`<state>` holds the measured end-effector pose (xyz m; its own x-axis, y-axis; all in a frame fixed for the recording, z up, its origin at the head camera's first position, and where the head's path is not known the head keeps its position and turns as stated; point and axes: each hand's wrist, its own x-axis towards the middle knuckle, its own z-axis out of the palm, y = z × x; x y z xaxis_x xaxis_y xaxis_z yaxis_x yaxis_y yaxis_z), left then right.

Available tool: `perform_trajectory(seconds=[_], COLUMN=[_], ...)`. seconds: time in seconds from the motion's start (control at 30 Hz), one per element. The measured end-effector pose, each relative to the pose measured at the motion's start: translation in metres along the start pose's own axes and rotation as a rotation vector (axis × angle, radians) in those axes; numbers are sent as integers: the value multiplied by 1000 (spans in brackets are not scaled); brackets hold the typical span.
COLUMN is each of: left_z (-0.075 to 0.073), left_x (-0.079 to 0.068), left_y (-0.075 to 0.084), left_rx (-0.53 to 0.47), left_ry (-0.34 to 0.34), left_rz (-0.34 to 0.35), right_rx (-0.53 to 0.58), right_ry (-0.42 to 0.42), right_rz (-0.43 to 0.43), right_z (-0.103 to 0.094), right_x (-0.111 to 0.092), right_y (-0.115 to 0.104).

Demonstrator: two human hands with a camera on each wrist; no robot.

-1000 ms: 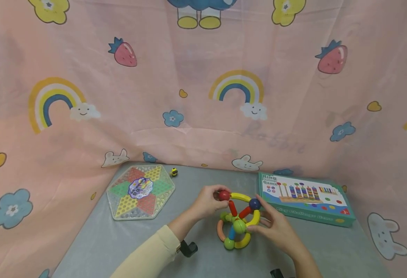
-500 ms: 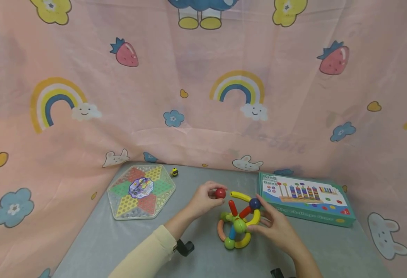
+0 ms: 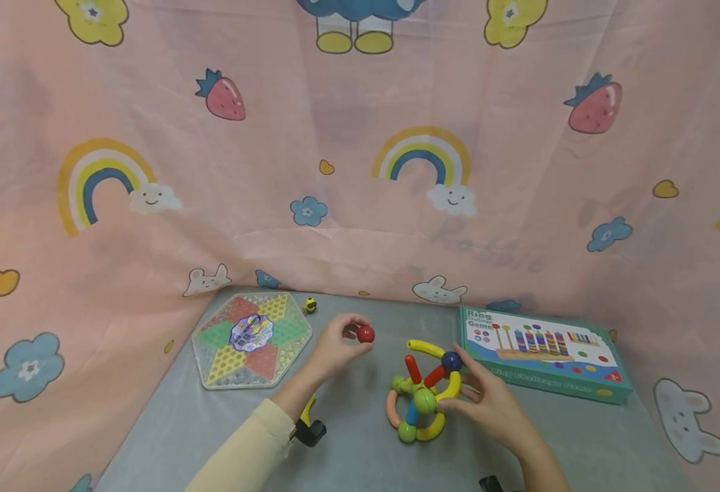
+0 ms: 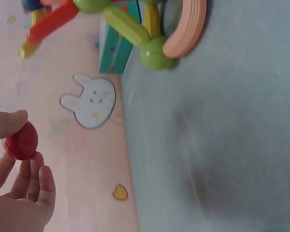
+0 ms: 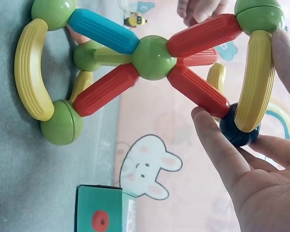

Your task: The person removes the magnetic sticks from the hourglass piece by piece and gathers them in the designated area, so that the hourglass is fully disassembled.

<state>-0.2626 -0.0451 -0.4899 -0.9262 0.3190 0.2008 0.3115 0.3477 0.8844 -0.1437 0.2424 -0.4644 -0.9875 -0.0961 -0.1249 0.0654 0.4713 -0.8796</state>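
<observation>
My left hand (image 3: 339, 345) pinches a red ball (image 3: 366, 334) between thumb and fingers, apart from the toy; the left wrist view shows the red ball (image 4: 23, 141) at the fingertips. A magnetic stick-and-ball structure (image 3: 424, 400) stands on the table, with green balls and red, blue, yellow and orange rods. My right hand (image 3: 489, 403) grips its upper right side, around the dark blue ball (image 5: 238, 126) and close to a green ball (image 5: 260, 15). On top, one red rod (image 3: 412, 369) and a curved yellow rod (image 3: 424, 348) have free ends.
A hexagonal Chinese checkers board (image 3: 251, 339) lies at the back left, with a small yellow-and-black toy (image 3: 310, 305) beside it. At the right is a green Ring Challenge Game box (image 3: 544, 354). Part of a yellow curved piece (image 3: 308, 410) shows by the left wrist. A pink curtain (image 3: 360, 260) hangs behind.
My left hand has pulled the red ball off the structure's upper left and moved left with it, baring the ends of the red and yellow rods. My right hand has kept its place.
</observation>
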Motion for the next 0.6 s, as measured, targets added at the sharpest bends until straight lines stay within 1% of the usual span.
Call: perform_trajectory(seconds=[0.13, 0.23, 0.4, 0.6], left_z=[-9, -14, -18, -19], left_x=[-1, -1, -3, -3], left_y=[-9, -18, -36, -53], left_rx=[12, 25, 41, 70], left_ry=[27, 32, 27, 12], left_rz=[-60, -114, -192, -248], right_rx=[13, 17, 11, 20], right_ry=[0, 4, 4, 8], right_rz=[3, 1, -7, -12], right_z=[0, 0, 1, 1], right_x=[-1, -1, -3, -3], right_y=[0, -1, -1, 1])
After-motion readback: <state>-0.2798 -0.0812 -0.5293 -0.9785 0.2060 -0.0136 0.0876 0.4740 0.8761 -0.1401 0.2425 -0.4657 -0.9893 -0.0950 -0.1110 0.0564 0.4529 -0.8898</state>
